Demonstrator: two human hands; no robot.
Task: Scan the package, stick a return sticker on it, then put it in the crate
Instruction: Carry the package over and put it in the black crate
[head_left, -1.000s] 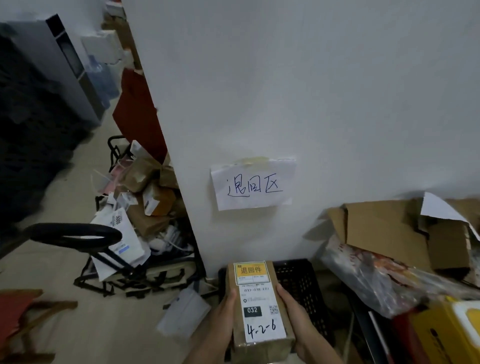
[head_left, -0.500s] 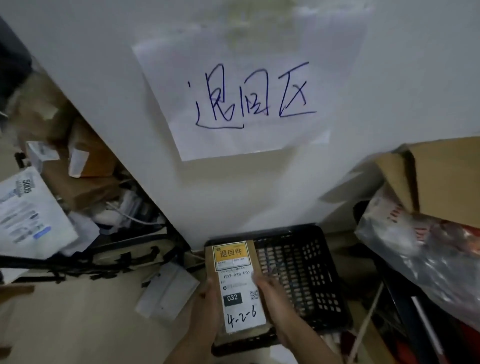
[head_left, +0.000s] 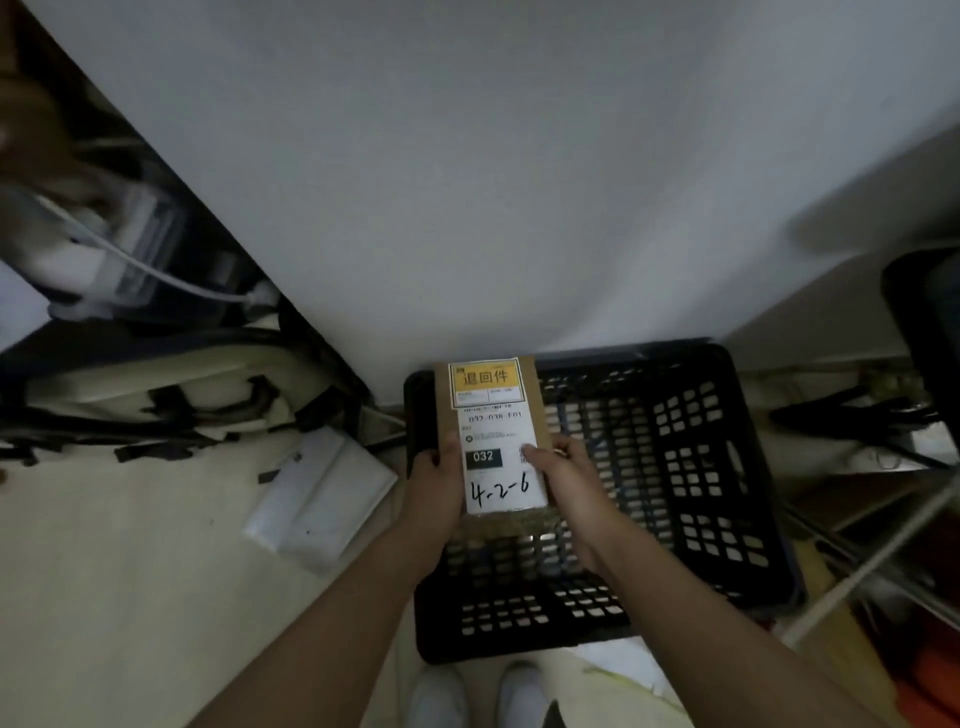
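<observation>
My left hand and right hand grip the brown cardboard package with its yellow return sticker over the black perforated plastic crate.

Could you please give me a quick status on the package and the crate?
Both hands, left and right, grip package. Yellow return sticker on. Package over black crate; crate looks empty, nothing blocking.

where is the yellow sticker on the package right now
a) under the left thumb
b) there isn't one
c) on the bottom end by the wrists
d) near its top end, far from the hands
d: the yellow sticker sits at the far end of the package, above the white label, while the left hand and right hand grip the near half over the crate.
</observation>
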